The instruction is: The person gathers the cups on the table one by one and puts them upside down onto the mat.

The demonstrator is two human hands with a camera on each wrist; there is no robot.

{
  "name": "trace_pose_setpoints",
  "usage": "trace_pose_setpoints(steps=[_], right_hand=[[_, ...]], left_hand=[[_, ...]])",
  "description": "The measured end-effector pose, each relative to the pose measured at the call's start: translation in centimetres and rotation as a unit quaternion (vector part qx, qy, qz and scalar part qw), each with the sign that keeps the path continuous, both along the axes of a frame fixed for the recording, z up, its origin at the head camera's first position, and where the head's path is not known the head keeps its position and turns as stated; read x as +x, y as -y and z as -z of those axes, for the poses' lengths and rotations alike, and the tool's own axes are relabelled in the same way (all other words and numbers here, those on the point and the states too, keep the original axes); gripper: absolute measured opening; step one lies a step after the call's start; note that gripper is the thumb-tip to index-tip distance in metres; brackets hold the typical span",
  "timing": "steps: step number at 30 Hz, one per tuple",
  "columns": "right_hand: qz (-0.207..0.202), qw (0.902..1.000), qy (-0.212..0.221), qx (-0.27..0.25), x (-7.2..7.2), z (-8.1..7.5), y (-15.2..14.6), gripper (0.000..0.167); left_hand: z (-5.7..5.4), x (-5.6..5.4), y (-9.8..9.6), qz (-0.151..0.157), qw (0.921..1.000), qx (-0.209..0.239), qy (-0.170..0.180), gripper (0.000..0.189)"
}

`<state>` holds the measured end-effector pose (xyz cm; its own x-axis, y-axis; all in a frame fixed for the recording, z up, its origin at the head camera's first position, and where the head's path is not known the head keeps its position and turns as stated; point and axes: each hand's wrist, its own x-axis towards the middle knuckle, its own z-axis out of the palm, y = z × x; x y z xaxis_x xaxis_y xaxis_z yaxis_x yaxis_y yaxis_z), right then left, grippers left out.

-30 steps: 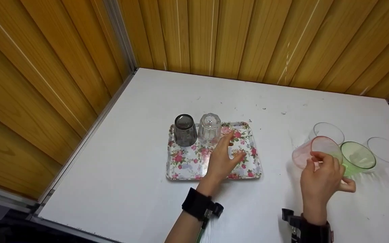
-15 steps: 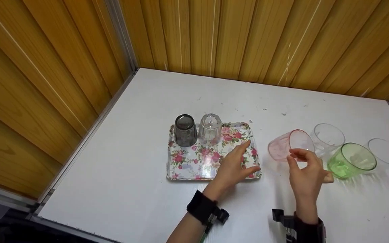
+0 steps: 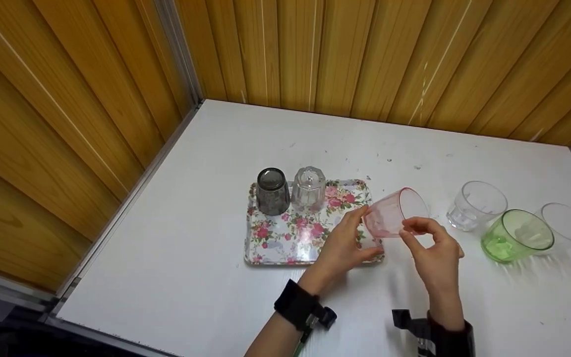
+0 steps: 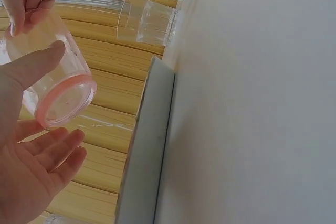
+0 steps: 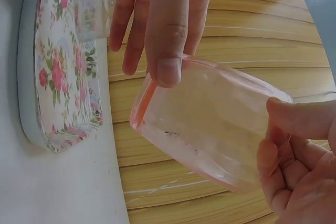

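Observation:
A clear pink glass (image 3: 387, 214) is held tilted above the table, its mouth to the right and its base toward the floral tray's right side. My right hand (image 3: 436, 258) pinches its rim between thumb and fingertips. Around the base end, my left hand (image 3: 340, 248) has its thumb and fingers spread; in the left wrist view its thumb (image 4: 39, 64) lies over the glass's side, and whether it presses there I cannot tell. On the floral tray (image 3: 275, 252), a dark grey glass (image 3: 272, 198) and a clear faceted glass (image 3: 309, 191) stand upside down along the back left.
To the right on the white table (image 3: 176, 238), a green glass (image 3: 506, 243) stands mouth up. A clear glass (image 3: 466, 210) is behind it and another clear glass (image 3: 565, 225) to its right. Wood-patterned walls (image 3: 365, 59) border the back and left.
My right hand has carried the pink glass leftward from beside the green glass to the tray's right edge. My left hand has shifted slightly right over the tray, meeting the glass's base end.

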<state>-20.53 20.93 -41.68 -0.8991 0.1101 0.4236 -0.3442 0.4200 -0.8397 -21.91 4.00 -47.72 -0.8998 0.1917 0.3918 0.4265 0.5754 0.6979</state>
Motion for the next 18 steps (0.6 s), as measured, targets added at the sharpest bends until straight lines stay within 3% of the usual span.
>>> trace_pose_setpoints(steps=[8,13,18], right_hand=[[-0.052,0.9970,0.049,-0.030,0.05,-0.17,0.00,0.017],[-0.098,0.9930,0.043,-0.049,0.04,-0.20,-0.02,0.016],[-0.110,0.9910,0.045,-0.062,-0.01,-0.19,0.02,0.016]], left_hand=[[-0.08,-0.08,0.13,-0.013,0.9996,0.020,0.018,0.090],[-0.19,-0.09,0.20,-0.021,0.9994,0.021,0.016,0.091],[-0.18,-0.07,0.38,-0.020,0.9992,0.035,0.004,0.089]])
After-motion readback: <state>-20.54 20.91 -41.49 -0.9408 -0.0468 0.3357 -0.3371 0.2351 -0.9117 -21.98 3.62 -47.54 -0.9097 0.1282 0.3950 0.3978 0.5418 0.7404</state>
